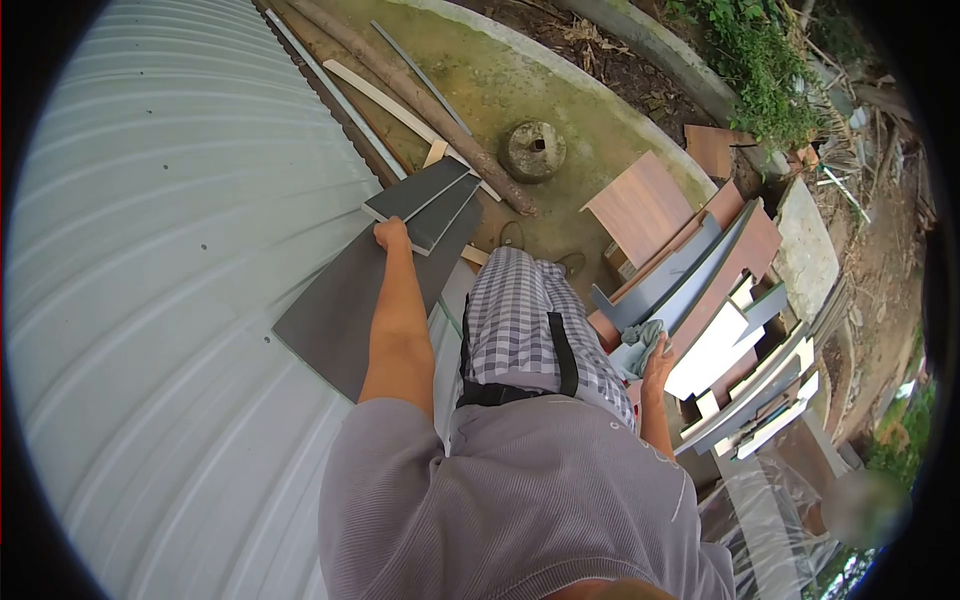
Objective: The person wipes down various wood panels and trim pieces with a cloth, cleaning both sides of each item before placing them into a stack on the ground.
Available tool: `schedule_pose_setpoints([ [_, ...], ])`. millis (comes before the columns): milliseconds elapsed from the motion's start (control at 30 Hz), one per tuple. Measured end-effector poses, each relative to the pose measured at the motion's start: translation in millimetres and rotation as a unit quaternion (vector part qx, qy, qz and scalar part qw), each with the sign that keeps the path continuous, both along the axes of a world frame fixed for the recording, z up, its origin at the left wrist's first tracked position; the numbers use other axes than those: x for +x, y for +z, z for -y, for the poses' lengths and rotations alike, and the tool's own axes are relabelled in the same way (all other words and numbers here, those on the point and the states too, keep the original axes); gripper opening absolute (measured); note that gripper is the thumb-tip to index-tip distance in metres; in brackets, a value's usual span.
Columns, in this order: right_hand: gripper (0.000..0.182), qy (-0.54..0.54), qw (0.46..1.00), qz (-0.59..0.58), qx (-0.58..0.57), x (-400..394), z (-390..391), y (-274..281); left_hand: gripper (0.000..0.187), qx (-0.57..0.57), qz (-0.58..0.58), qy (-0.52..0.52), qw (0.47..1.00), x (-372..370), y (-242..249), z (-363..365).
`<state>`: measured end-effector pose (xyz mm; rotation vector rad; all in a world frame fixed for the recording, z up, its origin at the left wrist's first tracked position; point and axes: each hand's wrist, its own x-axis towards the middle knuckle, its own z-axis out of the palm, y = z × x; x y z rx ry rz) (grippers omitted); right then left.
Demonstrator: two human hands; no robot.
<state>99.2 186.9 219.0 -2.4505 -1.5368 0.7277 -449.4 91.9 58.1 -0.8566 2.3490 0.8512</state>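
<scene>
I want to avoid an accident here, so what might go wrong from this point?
The two narrow dark boards overlap in a fan on the large dark panel, with the left hand at their edge; they might slide apart.
The stacked boards by the right hand, which holds a cloth, lie unevenly and could shift if knocked.
The log on the ground ahead could be a trip hazard.

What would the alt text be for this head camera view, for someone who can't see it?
A person's left hand touches the edge of short dark boards lying on a larger dark panel over ridged sheeting. Their right hand holds a crumpled cloth beside piled boards outdoors.
</scene>
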Motion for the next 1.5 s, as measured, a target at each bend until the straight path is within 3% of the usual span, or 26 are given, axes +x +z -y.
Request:
schedule_pose_setpoints([
  [133, 0.067, 0.021, 0.999, 0.021, -0.011, 11, -8, -7, 0.031, -0.04, 0.023, -0.046, 0.998, -1, 11, -6],
  [200, 0.069, -0.017, 0.989, -0.029, -0.142, 16, -17, -1, 0.032, -0.046, 0.033, -0.037, 0.998, -4, 14, -13],
  [467, 0.068, -0.049, 0.989, -0.071, -0.117, 21, -13, 4, 0.034, -0.074, 0.033, -0.082, 0.993, -1, 0, -10],
  [667, 0.067, -0.022, 0.99, -0.05, -0.127, 16, -4, 10, 0.045, -0.059, 0.044, -0.114, 0.991, 14, 33, -21],
  [767, 0.065, -0.018, 0.991, -0.04, -0.123, 14, 1, 7, 0.053, -0.102, 0.019, -0.151, 0.983, 35, 68, -41],
  [867, 0.06, -0.013, 0.995, -0.018, -0.096, 9, 6, 8, 0.055, -0.106, 0.026, -0.234, 0.966, 55, 70, -53],
  [967, 0.059, -0.025, 0.994, -0.054, -0.092, -8, 4, 28, 0.049, -0.071, -0.011, -0.32, 0.945, 88, 61, -63],
  [1033, 0.058, -0.035, 0.991, -0.095, -0.088, -5, 10, 26, 0.041, 0.099, 0.135, -0.351, 0.921, 114, 67, -73],
  [1133, 0.055, -0.056, 0.986, -0.135, -0.085, 5, 19, 18, 0.035, 0.158, 0.215, -0.41, 0.872, 158, 67, -91],
  [1333, 0.045, -0.109, 0.989, -0.085, -0.044, 39, 44, 0, 0.033, 0.166, 0.258, -0.554, 0.774, 239, 87, -130],
  [1500, 0.052, -0.241, 0.957, -0.158, -0.016, 85, 58, 10, 0.033, 0.162, 0.272, -0.626, 0.713, 285, 102, -155],
])
